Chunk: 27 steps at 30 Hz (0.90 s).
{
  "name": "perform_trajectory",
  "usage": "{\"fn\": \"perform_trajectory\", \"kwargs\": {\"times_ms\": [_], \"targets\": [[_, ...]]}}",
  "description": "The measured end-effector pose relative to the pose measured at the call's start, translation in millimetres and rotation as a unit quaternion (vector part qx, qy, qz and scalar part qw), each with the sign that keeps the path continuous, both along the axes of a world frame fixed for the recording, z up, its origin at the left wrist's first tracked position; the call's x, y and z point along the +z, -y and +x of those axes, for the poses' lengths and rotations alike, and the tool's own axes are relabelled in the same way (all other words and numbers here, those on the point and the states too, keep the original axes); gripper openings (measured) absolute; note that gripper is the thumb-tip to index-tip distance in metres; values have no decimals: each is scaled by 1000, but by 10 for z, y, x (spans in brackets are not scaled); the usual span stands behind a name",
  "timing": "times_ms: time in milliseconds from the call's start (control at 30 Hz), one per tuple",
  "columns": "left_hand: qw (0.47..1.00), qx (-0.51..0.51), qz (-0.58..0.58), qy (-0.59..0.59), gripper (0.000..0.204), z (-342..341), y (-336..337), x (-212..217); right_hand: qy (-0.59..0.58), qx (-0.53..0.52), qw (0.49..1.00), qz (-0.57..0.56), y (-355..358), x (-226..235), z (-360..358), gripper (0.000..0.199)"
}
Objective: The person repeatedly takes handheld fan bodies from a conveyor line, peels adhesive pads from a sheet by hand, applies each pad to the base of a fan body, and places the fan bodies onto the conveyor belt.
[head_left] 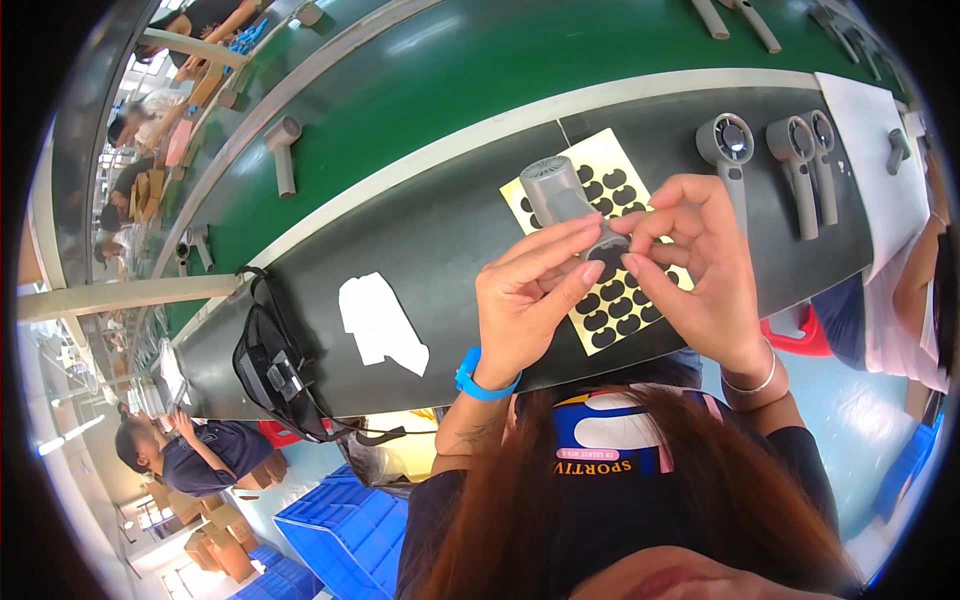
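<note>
Over the bench I hold a grey handheld fan (553, 188), its round head pointing away from me. My left hand (530, 300) is closed around the handle, with its fingertips near the handle's end. A dark sticker (606, 248) shows at that end, between both hands. My right hand (700, 270) has thumb and fingers bent in a pinch at the sticker's edge; how firmly they grip is hard to tell. Beneath the hands lies a pale yellow sheet (597, 338) carrying rows of black notched stickers.
Several grey fans, one a handheld fan (726, 145), lie to the right on the dark bench (450, 250). White paper (380, 325) and a black bag (275, 360) are at left. Beyond runs a green conveyor belt (400, 110) with more fans. Blue crates (345, 530) stand below. Other people sit nearby.
</note>
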<state>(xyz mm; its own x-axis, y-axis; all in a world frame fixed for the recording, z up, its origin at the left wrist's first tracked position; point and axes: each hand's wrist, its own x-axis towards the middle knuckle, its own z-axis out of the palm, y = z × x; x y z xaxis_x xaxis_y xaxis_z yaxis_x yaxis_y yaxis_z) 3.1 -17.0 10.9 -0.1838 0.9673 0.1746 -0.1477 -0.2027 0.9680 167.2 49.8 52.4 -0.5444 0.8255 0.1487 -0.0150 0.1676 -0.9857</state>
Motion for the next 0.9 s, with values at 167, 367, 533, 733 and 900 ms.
{"fn": "perform_trajectory", "kwargs": {"times_ms": [167, 367, 533, 733, 900], "targets": [[1000, 18, -13, -8, 32, 15, 23, 19, 13, -7, 1000, 1, 30, 20, -21, 43], [1000, 21, -7, -19, 31, 60, -4, 14, 27, -43, 997, 56, 40, -9, -35, 43], [1000, 20, -2, -18, 30, 68, -23, 8, 55, -67, 992, 96, 46, -9, -39, 43], [999, 21, 30, -28, 33, 22, -83, -9, 158, -71, 965, 199, -63, 1, -31, 44], [990, -30, 53, -129, 36, -262, -240, -78, -1, 43, 999, 7, -279, -212, -180, 42]]}}
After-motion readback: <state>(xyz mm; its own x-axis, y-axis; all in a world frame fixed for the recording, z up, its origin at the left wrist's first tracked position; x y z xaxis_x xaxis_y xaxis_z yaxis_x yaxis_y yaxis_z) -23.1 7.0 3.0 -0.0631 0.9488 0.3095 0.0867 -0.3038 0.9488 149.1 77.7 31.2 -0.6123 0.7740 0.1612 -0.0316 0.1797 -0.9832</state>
